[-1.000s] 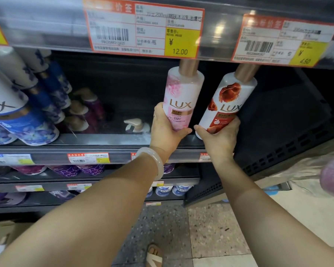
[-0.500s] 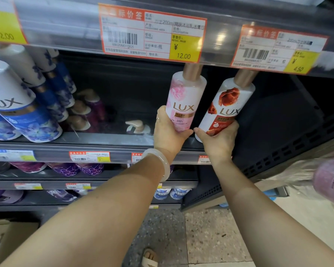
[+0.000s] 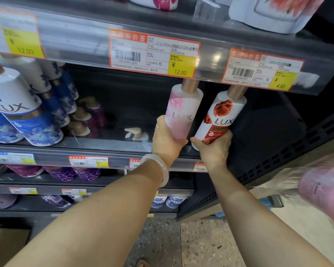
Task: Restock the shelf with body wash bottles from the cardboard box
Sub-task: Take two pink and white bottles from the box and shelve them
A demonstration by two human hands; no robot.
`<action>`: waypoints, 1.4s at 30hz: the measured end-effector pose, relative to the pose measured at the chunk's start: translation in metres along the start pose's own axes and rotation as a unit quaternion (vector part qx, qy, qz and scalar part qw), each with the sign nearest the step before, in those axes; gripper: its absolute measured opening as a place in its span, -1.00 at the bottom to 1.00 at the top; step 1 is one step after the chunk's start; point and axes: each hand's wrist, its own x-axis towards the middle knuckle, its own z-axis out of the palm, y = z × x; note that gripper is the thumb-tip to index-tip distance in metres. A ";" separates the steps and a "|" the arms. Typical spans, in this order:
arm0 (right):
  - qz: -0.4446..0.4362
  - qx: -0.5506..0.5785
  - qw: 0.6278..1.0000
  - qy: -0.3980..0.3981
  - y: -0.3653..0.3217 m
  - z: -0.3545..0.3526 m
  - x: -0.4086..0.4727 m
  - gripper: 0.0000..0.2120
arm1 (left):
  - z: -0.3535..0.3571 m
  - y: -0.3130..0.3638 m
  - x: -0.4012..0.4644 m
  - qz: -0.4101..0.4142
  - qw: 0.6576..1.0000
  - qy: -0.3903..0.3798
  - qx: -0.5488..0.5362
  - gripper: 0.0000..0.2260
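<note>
**Both bottles at shelf mouth**

Left hand (image 3: 167, 138) wrapped round pink bottle (image 3: 183, 110); right hand (image 3: 213, 146) wrapped round red bottle (image 3: 220, 118), just right of it. Long axes near upright, caps tilted right, under the price rail (image 3: 154, 53). Shelf (image 3: 104, 144) directly below; next push goes inward.

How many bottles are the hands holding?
2. A pink bottle in the left hand, a red bottle in the right hand, side by side at the shelf front.
</note>
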 end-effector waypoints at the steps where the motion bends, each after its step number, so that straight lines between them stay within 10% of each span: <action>1: 0.005 -0.001 1.000 -0.006 0.000 -0.002 -0.001 -0.03 | -0.002 0.000 -0.001 -0.003 1.000 -0.007 0.001 -0.34; 6: 0.010 0.001 0.999 0.032 -0.004 -0.003 -0.028 -0.12 | -0.021 0.004 -0.009 -0.024 0.999 -0.001 0.046 -0.03; 10: -0.106 -0.018 0.992 0.059 -0.014 0.013 -0.073 -0.36 | -0.053 -0.002 -0.027 0.012 0.995 -0.009 0.097 -0.22; 16: -0.218 -0.112 0.961 -0.129 -0.055 0.074 -0.151 -0.45 | -0.154 -0.040 -0.066 0.044 0.975 0.059 0.211 -0.51; 28: -0.279 -0.224 0.823 -0.442 -0.123 0.235 -0.466 -0.51 | -0.473 -0.184 -0.274 -0.258 0.904 0.160 0.302 -0.45; 42: -0.297 -0.245 0.738 -0.554 -0.187 0.389 -0.653 -0.47 | -0.686 -0.254 -0.337 -0.361 0.864 0.241 0.255 -0.39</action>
